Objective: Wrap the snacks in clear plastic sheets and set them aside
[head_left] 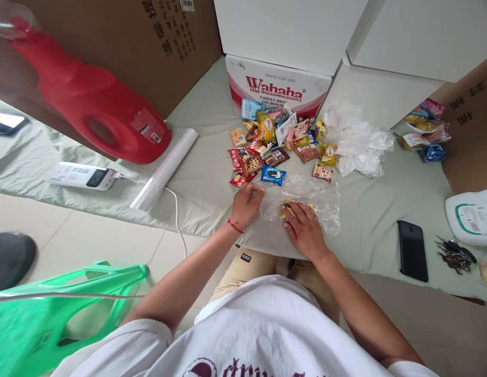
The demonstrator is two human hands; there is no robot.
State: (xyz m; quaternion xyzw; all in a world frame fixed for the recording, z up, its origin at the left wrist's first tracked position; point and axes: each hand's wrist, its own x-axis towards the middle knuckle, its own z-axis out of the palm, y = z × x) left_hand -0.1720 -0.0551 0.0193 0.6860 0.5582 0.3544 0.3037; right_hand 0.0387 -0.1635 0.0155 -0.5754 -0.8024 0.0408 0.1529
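A sheet of clear plastic film [327, 204] lies crinkled on the cloth in front of me. My left hand [247, 207], with a red string round its wrist, is closed at the film's left edge, thumb and fingers pinched together. My right hand [305, 230] rests over a small yellow snack packet [286, 205] on the film, its fingers bent across it and covering most of it. Just beyond the hands are a blue snack packet [273, 175] and a heap of mixed wrapped snacks [280, 139].
Crumpled clear plastic [357, 139] lies right of the heap, before a Wahaba-style water carton [278, 86]. Leftward are a film roll [165, 170], power bank [82, 176] and red bottle [121, 112]. A phone [412, 251] and keys [457, 255] lie right; a green stool [70, 309] stands lower left.
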